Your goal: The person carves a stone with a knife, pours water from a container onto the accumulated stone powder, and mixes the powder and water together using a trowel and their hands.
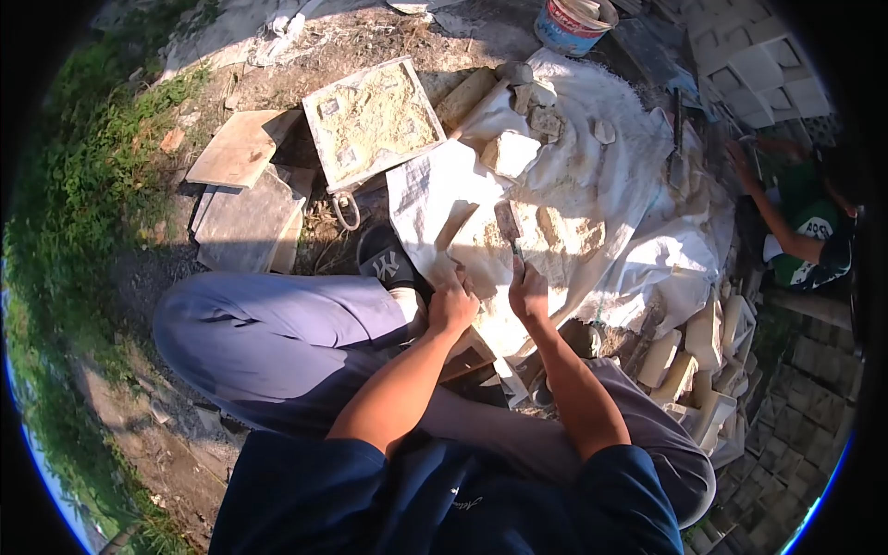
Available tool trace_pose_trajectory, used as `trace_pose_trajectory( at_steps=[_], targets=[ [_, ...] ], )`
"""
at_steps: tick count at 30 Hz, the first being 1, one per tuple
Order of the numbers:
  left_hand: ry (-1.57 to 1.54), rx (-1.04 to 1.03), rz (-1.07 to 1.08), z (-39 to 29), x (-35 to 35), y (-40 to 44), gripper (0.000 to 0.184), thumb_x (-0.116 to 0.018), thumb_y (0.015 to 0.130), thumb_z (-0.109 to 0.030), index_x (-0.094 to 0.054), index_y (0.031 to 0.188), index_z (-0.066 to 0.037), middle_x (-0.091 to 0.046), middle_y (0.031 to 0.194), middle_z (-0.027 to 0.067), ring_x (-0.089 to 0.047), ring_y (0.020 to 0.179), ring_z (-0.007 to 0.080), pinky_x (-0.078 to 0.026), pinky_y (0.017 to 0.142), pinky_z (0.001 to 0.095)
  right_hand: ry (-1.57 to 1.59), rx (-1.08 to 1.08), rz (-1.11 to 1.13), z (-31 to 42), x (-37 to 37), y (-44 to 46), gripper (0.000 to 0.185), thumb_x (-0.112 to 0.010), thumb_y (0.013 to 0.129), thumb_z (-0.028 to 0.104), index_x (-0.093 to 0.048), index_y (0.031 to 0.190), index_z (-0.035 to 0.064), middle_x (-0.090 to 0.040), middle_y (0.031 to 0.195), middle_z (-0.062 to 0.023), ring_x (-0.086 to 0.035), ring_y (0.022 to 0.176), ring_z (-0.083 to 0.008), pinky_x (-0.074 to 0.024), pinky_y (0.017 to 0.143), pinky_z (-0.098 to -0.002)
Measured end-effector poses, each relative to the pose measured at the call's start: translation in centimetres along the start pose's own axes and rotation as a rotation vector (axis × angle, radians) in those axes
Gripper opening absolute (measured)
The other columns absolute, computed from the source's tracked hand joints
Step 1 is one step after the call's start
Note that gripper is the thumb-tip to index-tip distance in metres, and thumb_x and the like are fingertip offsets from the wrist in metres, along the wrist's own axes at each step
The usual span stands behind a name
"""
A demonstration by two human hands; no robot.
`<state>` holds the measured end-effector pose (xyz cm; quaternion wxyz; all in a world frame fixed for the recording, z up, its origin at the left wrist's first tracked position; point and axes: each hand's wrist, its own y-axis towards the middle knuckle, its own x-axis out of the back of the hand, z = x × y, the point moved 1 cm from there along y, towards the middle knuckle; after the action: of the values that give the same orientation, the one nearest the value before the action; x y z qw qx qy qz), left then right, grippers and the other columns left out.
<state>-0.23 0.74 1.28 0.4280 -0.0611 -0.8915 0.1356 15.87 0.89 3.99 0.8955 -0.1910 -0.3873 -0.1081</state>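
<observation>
My right hand (529, 294) is closed round the handle of a small trowel (508, 222), its flat blade pointing away from me over the white sheet (421, 199). My left hand (452, 302) is closed just left of it, fingers curled in; what it grips is too unclear to name. Beyond that hand a flat brownish piece (455, 225) shows on the sheet, and I cannot tell whether the hand touches it. Pale sandy material (564, 231) lies heaped around the trowel blade. Both hands are low, between my bent knees.
A shallow tray (319, 129) of pale powder stands ahead left, beside flat boards (245, 148). Stone chunks (510, 154) sit on the sheet, with a bucket (569, 28) behind. Pale blocks (703, 342) are piled at right. Another person (805, 227) sits at far right.
</observation>
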Motion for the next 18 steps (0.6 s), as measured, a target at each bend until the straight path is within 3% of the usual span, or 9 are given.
trace_pose_trajectory(
  at_steps=[3, 6, 8, 13, 15, 18],
  targets=[
    [0.01, 0.009, 0.014, -0.1, 0.2, 0.1, 0.028, -0.053, 0.097, -0.026, -0.049, 0.107, -0.001, -0.068, 0.086, 0.0297, -0.068, 0.077, 0.0478, -0.056, 0.063, 0.0538, 0.032, 0.08, -0.09, -0.2, -1.4, -0.6, 0.042, -0.045, 0.105, 0.03, -0.061, 0.086, -0.0038, -0.061, 0.073, -0.0316, -0.058, 0.069, -0.0523, -0.0433, 0.063, -0.0567],
    [-0.025, 0.01, 0.005, -0.4, 0.8, 0.2, 0.028, -0.053, 0.097, -0.027, -0.049, 0.107, -0.001, -0.068, 0.084, 0.0295, -0.068, 0.076, 0.0475, -0.056, 0.061, 0.0537, -0.036, -0.109, 0.135, -2.1, -3.9, -1.8, 0.05, -0.047, 0.104, 0.039, -0.064, 0.089, -0.0049, -0.063, 0.084, -0.0361, -0.062, 0.087, -0.0534, -0.0486, 0.075, -0.0548],
    [-0.026, -0.009, -0.011, -0.6, 1.0, 0.3, 0.028, -0.054, 0.097, -0.026, -0.048, 0.107, -0.001, -0.068, 0.084, 0.0296, -0.068, 0.076, 0.0474, -0.056, 0.061, 0.0538, -0.025, -0.155, 0.147, -2.6, -4.0, -1.4, 0.054, -0.047, 0.103, 0.043, -0.065, 0.089, -0.0061, -0.063, 0.089, -0.0379, -0.062, 0.094, -0.0541, -0.0485, 0.08, -0.0546],
    [0.004, -0.14, -0.094, -0.9, 1.2, 0.0, 0.027, -0.054, 0.097, -0.025, -0.048, 0.107, 0.0, -0.067, 0.082, 0.0301, -0.068, 0.074, 0.0475, -0.057, 0.062, 0.0537, 0.003, -0.014, 0.016, -1.8, -2.5, -0.8, 0.048, -0.048, 0.104, 0.037, -0.063, 0.084, -0.0051, -0.062, 0.078, -0.0353, -0.062, 0.08, -0.0534, -0.0478, 0.071, -0.0561],
    [-0.06, 0.054, 0.037, -0.7, 1.1, 0.0, 0.03, -0.054, 0.096, -0.025, -0.053, 0.111, 0.001, -0.067, 0.095, 0.0312, -0.065, 0.086, 0.0496, -0.055, 0.075, 0.0555, 0.038, 0.019, -0.057, -1.0, -2.9, -1.2, 0.045, -0.05, 0.103, 0.034, -0.061, 0.083, -0.0043, -0.061, 0.075, -0.0342, -0.062, 0.075, -0.053, -0.0476, 0.066, -0.0563],
    [-0.037, -0.073, -0.041, 0.1, 0.1, 0.2, 0.027, -0.054, 0.097, -0.024, -0.048, 0.107, 0.0, -0.069, 0.088, 0.0285, -0.068, 0.077, 0.0477, -0.057, 0.065, 0.0543, 0.081, 0.123, -0.173, -2.4, -4.1, -1.8, 0.038, -0.053, 0.102, 0.028, -0.056, 0.079, -0.0023, -0.06, 0.07, -0.032, -0.061, 0.068, -0.0524, -0.0475, 0.056, -0.0559]
  ],
)
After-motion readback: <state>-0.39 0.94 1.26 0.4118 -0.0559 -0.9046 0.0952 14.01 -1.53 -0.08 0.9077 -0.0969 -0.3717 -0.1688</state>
